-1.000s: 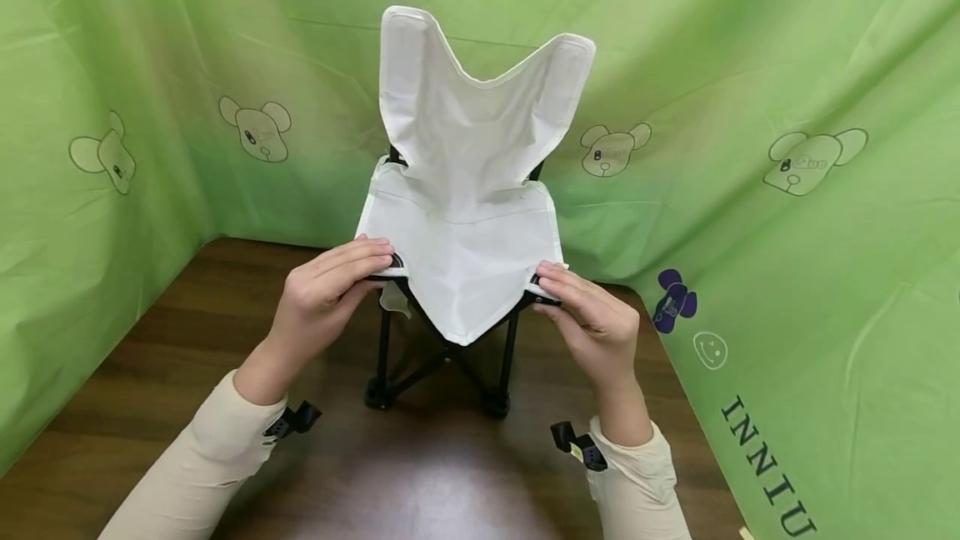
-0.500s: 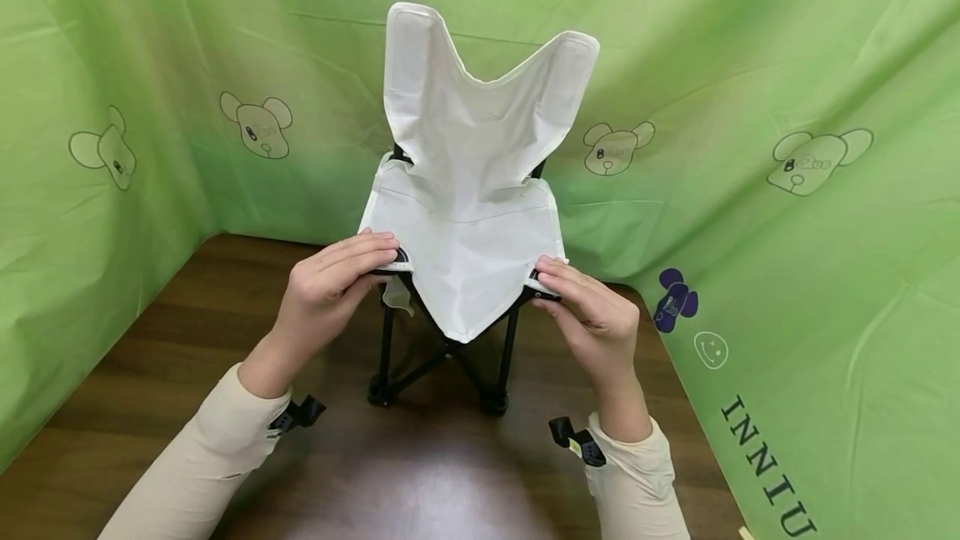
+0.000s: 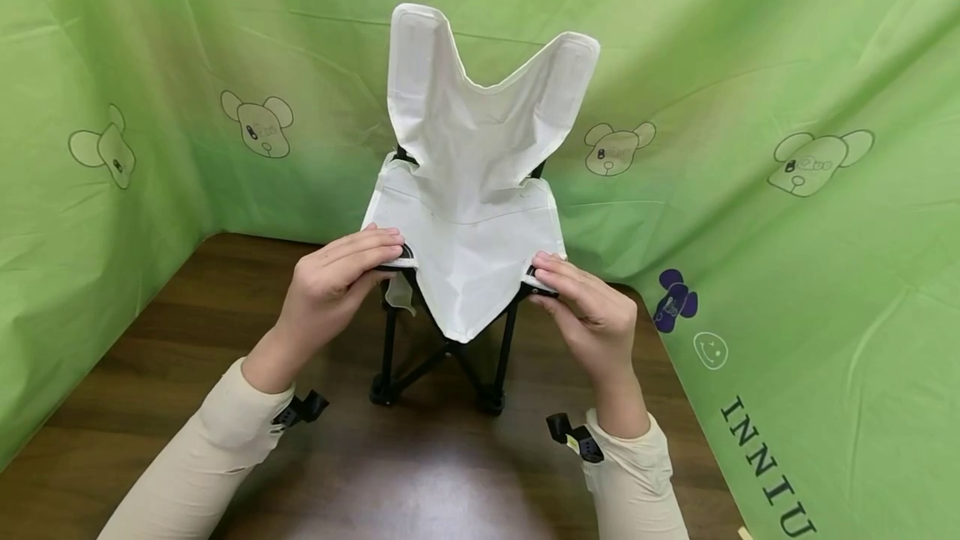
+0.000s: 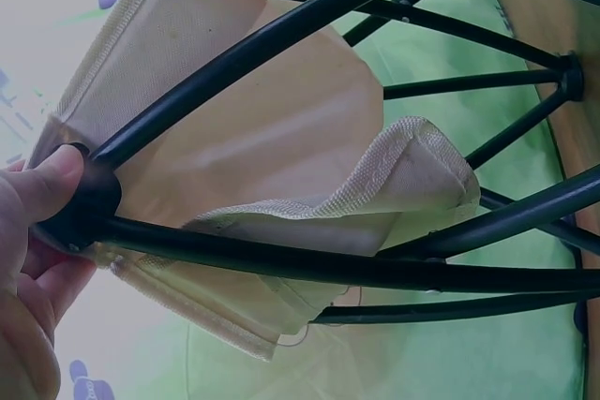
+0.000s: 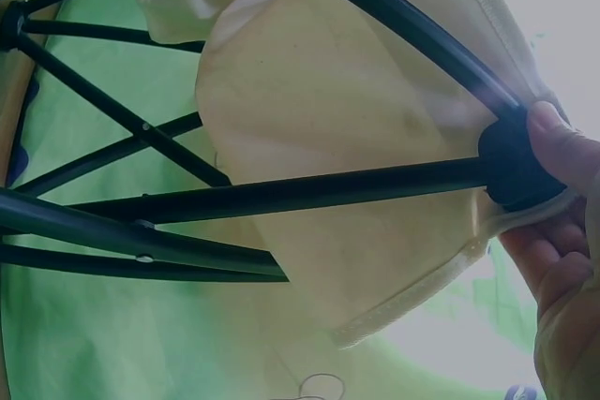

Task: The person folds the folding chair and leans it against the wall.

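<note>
A small folding chair with a white fabric seat (image 3: 465, 232) and a black tube frame (image 3: 387, 340) stands upright in the middle of the head view. Its white backrest (image 3: 480, 123) rises in two pointed flaps. My left hand (image 3: 326, 286) grips the front left seat corner, fingers on top and thumb below. At the front right corner, my right hand (image 3: 596, 319) holds on in the same way. From underneath, the left wrist view shows the thumb against a black corner joint (image 4: 84, 199). A matching joint (image 5: 516, 166) sits under the right thumb.
The chair's feet (image 3: 382, 390) rest on a brown wooden surface (image 3: 450, 473). Green cloth walls (image 3: 810, 273) with printed bear heads surround it at the left, back and right. A loose fabric flap (image 3: 400, 294) hangs under the seat's left side.
Both hands keep their hold on the front corners and have drawn slightly closer together. The front legs stand a little nearer to each other.
</note>
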The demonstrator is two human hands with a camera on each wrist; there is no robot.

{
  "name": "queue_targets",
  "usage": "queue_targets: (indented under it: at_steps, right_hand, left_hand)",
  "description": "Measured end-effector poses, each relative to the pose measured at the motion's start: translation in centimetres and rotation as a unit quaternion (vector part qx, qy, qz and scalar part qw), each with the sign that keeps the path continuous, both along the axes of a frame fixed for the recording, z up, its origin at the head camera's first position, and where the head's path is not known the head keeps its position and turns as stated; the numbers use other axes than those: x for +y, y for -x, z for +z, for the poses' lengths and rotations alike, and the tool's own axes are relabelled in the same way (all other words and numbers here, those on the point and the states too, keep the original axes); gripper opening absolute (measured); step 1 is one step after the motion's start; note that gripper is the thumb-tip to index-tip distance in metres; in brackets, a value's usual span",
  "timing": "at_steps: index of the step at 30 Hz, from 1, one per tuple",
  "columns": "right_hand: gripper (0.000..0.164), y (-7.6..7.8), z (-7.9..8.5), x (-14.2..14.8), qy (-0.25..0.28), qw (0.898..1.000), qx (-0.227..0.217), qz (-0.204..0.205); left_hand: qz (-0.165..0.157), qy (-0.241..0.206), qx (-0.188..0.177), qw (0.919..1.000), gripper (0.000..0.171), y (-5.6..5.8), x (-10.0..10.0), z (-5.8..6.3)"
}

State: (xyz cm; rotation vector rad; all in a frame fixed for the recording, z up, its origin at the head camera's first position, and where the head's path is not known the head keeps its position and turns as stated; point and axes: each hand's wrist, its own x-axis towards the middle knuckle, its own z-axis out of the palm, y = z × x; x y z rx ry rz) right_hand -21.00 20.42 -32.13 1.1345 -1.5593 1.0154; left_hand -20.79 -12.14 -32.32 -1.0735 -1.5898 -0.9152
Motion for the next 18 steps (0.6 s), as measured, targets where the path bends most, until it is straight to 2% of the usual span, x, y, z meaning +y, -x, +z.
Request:
queue_targets:
  at_steps: [15,18]
  right_hand:
    - [0.035,0.26,0.47,-0.23,0.007,1.000,-0.014,0.019]
    - [0.035,0.40,0.52,-0.23,0.007,0.999,-0.018,0.027]
  left_hand:
    - [-0.005,0.007,0.001,1.0000,0.022,0.58,0.38,0.44]
    - [-0.009,0.008,0.000,0.9999,0.028,0.75,0.45,0.51]
